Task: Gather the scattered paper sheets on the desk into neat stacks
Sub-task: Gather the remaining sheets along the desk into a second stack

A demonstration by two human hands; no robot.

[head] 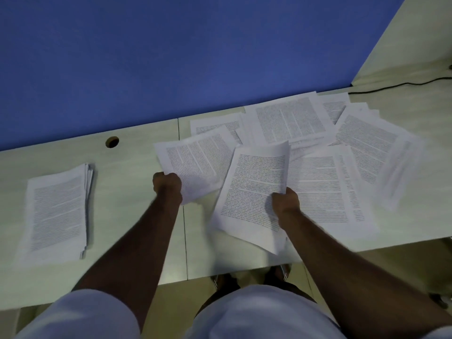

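The person stands at a pale, wood-grain desk [127, 216] that runs along a blue fabric partition [171, 57], both bare forearms stretched out over it. The left hand [167, 183] is clenched round the near edge of a white printed sheet [198, 162], lifting it so that the page slants up and away from the desktop. The right hand [285, 200] grips the right edge of a second white printed sheet [252, 189], thumb on top of the text, and that page curls upward at its far end; a further sheet edge shows beneath it, though how many pages are in that grasp I cannot tell.

Behind and to the right of both hands lies a loose spread of white printed pages [342, 148], overlapping at all angles and fanning out toward the right. Well apart from them, on the left part of the desk, sits a squared stack of white printed paper [58, 211], its edges roughly aligned, lying flat.

A round cable hole [112, 142] is cut in the desktop near the partition, between the stack and the scattered pages. A thin black cable [401, 84] trails across the far right corner. A seam [185, 236] between two desk panels runs toward the person, just right of the left forearm
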